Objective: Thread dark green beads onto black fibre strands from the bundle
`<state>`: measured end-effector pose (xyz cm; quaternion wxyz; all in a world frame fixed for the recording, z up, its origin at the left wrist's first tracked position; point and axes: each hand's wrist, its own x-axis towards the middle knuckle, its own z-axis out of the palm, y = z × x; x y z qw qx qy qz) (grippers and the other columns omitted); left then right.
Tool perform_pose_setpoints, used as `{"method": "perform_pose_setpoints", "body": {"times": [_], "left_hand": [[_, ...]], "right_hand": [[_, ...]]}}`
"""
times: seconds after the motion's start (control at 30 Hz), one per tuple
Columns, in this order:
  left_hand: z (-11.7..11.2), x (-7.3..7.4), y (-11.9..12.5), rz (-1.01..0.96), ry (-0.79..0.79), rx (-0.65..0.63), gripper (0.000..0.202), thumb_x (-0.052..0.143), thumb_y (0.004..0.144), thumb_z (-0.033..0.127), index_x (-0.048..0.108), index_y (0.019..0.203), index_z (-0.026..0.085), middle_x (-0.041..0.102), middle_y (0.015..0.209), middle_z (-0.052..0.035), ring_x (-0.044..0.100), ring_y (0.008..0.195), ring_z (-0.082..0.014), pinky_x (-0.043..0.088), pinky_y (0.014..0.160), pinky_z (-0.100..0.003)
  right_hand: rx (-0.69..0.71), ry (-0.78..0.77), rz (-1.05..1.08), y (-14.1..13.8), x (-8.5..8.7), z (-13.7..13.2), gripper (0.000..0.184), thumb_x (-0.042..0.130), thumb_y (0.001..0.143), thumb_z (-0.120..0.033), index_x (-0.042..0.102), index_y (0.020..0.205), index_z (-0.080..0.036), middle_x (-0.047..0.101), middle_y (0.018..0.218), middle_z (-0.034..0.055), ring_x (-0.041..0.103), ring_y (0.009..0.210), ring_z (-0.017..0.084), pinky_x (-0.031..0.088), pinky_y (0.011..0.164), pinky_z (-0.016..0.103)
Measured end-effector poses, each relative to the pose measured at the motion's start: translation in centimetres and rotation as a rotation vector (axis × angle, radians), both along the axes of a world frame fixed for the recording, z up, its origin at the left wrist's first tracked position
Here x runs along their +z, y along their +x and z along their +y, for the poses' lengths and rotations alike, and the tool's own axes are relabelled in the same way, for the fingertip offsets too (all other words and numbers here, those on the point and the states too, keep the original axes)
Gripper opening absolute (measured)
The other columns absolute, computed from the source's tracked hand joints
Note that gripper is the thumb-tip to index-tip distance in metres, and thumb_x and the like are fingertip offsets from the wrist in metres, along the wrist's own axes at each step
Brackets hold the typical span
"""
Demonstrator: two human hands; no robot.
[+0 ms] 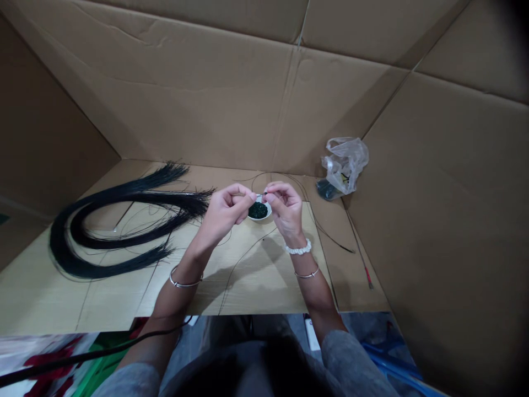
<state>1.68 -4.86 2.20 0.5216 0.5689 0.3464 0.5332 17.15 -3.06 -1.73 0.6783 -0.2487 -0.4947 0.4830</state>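
My left hand [228, 208] and my right hand [284, 208] are raised together over a small white bowl [259, 212] of dark green beads. Both pinch at the same spot, fingertips almost touching, around a thin black wire [248, 251] and something tiny that I cannot make out. The wire trails down from my fingers across the wooden tabletop [53, 286] toward its front edge. A silver bangle sits on each wrist, and a white bead bracelet on the right one.
A large looped bundle of black wires [119, 220] lies at the left of the table. A crumpled clear plastic bag [344, 164] sits at the back right beside a dark pouch. Cardboard walls [206, 99] enclose the table. A thin red-tipped rod [363, 264] lies at the right.
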Motion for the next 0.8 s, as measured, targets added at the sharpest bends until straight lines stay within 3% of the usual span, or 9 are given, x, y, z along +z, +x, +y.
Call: {"method": "perform_pose_setpoints", "body": {"times": [0.17, 0.37, 0.6, 0.8], "left_hand": [[0.34, -0.45, -0.23, -0.036, -0.045, -0.056, 0.016, 0.075, 0.081, 0.029, 0.067, 0.074, 0.018, 0.041, 0.042, 0.0072, 0.028, 0.037, -0.0046, 0.016, 0.040, -0.021], [0.18, -0.23, -0.14, -0.021, -0.032, -0.047, 0.020, 0.076, 0.082, 0.031, 0.066, 0.074, 0.017, 0.041, 0.042, 0.0073, 0.028, 0.037, -0.0043, 0.016, 0.040, -0.020], [-0.49, 0.19, 0.06, 0.030, -0.017, -0.020, 0.019, 0.072, 0.087, 0.031, 0.065, 0.079, 0.015, 0.042, 0.043, 0.0081, 0.031, 0.039, -0.0040, 0.019, 0.040, -0.018], [-0.46, 0.08, 0.02, 0.024, 0.000, -0.011, 0.017, 0.072, 0.086, 0.029, 0.064, 0.080, 0.015, 0.042, 0.043, 0.0081, 0.031, 0.039, -0.0042, 0.020, 0.040, -0.018]], "right_hand": [[-0.010, -0.012, -0.035, 0.16, -0.19, 0.01, 0.017, 0.084, 0.074, -0.030, 0.073, 0.087, -0.029, 0.067, 0.094, -0.0011, 0.063, 0.082, 0.014, 0.056, 0.083, 0.031], [0.068, -0.011, 0.048, 0.12, 0.00, 0.03, 0.014, 0.085, 0.074, -0.026, 0.076, 0.084, -0.028, 0.067, 0.091, -0.0026, 0.062, 0.075, 0.009, 0.054, 0.076, 0.025], [0.070, -0.102, 0.062, 0.05, 0.12, 0.26, 0.031, 0.093, 0.063, -0.039, 0.071, 0.081, -0.024, 0.067, 0.084, -0.0039, 0.061, 0.066, 0.008, 0.056, 0.069, 0.024], [0.097, -0.080, 0.056, 0.15, 0.12, 0.26, 0.028, 0.092, 0.066, -0.040, 0.073, 0.081, -0.025, 0.067, 0.086, -0.0036, 0.062, 0.065, 0.007, 0.056, 0.068, 0.024]]}}
